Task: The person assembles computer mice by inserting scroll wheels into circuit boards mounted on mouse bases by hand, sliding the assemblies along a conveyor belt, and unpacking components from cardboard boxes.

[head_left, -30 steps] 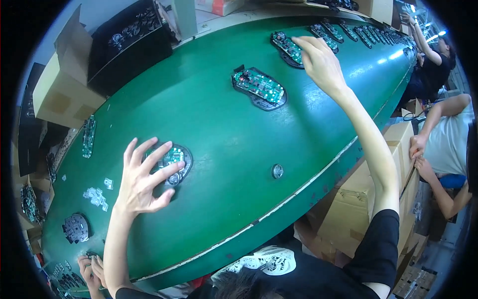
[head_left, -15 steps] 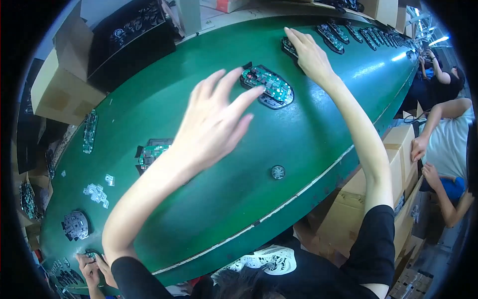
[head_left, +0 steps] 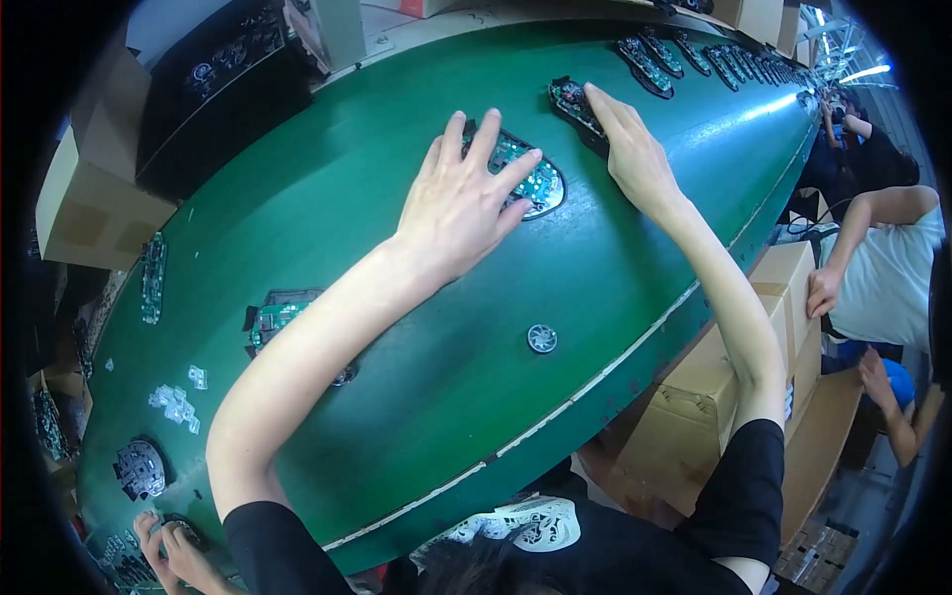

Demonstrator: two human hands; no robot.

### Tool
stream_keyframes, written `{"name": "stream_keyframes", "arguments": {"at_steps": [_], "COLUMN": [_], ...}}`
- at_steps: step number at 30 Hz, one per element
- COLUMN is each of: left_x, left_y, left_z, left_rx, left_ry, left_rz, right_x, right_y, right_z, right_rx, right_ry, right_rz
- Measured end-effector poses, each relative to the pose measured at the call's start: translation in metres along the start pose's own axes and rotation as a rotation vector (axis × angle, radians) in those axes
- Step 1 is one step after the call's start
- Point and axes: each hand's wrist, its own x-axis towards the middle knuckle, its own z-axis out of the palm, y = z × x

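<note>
My left hand [head_left: 456, 203] is spread over an open computer-mouse base with a green circuit board [head_left: 540, 183]. Its fingertips reach across the board, and the palm covers part of that base. Farther right, my right hand [head_left: 638, 154] has its fingers close together along the side of a second, dark mouse base with a board [head_left: 573, 101]; the thumb is hidden. Nearer me lies a small round grey spoked wheel [head_left: 542, 339]. Beside my left forearm is another mouse base with a green board [head_left: 278, 317], partly covered by the arm.
Several similar board assemblies [head_left: 645, 67] line the far right of the green table [head_left: 426, 436]. Clear plastic pieces [head_left: 176, 407] and a grey shell [head_left: 141, 468] lie at left. A co-worker's hands [head_left: 174, 555] work at lower left. Cardboard boxes [head_left: 684, 397] stand right.
My left hand has come down onto the mouse base and spread over its board. My right hand has drawn the second base slightly nearer me. The view has shifted a little.
</note>
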Motion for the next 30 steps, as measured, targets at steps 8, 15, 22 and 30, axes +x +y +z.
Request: {"name": "stream_keyframes", "arguments": {"at_steps": [8,15,22,30], "left_x": [0.008,-0.023,-0.036,0.014], "left_y": [0.001,-0.013,0.006,-0.006], "left_z": [-0.012,-0.062,-0.084,-0.023], "left_rx": [-0.111,-0.15,-0.193,-0.024], "left_ry": [-0.079,-0.247,-0.226,-0.075], "left_rz": [-0.068,0.01,0.026,0.143], "right_x": [0.017,0.015,-0.004,-0.007], "right_y": [-0.012,-0.044,-0.066,-0.059], "right_z": [0.002,-0.042,-0.069,-0.039], "right_rx": [-0.041,0.082,0.274,0.081], "right_ry": [0.025,-0.183,-0.267,-0.078], "right_rz": [-0.059,0.089,0.077,-0.093]}}
